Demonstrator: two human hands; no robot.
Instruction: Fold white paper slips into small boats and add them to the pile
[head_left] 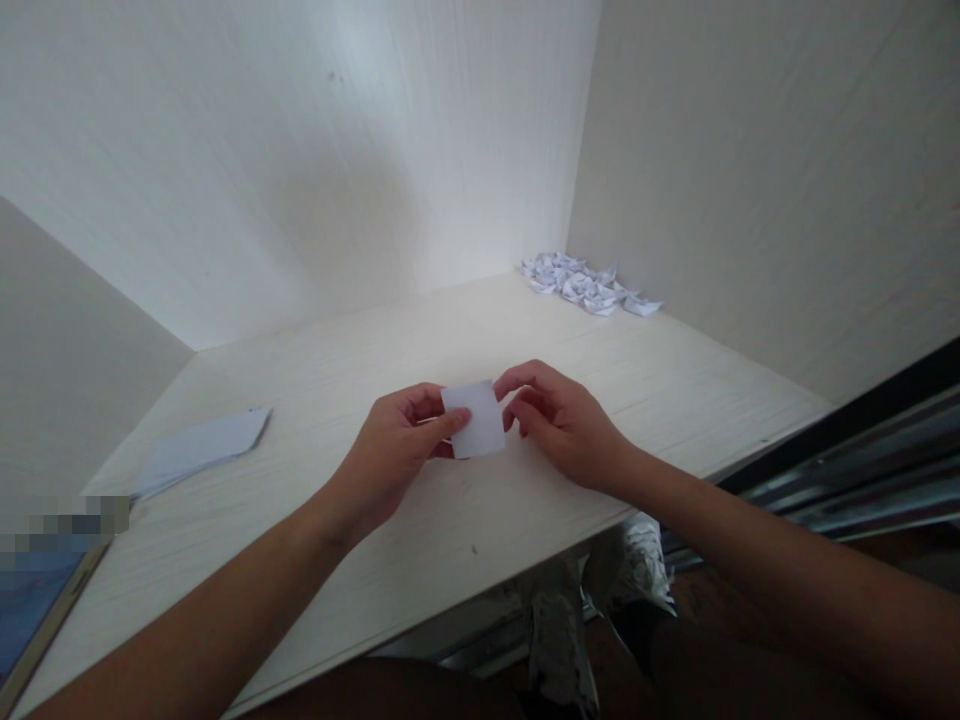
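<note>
A small, roughly square piece of white paper [484, 425] is held above the table. My left hand [409, 435] grips it at its left side, thumb on top and the other fingers beneath. At the paper's right edge is my right hand [559, 420], its fingers curled and apart, the index fingertip close to or touching the upper right corner. Whether the paper is a single sheet or folded in layers, I cannot tell.
A pile of small folded paper boats [589, 285] sits in the far right corner against the walls. On the left lies a stack of white paper sheets [202, 450]. A partly blurred framed object [45, 590] stands at the left edge. Shoes [634, 565] show below the table's front edge.
</note>
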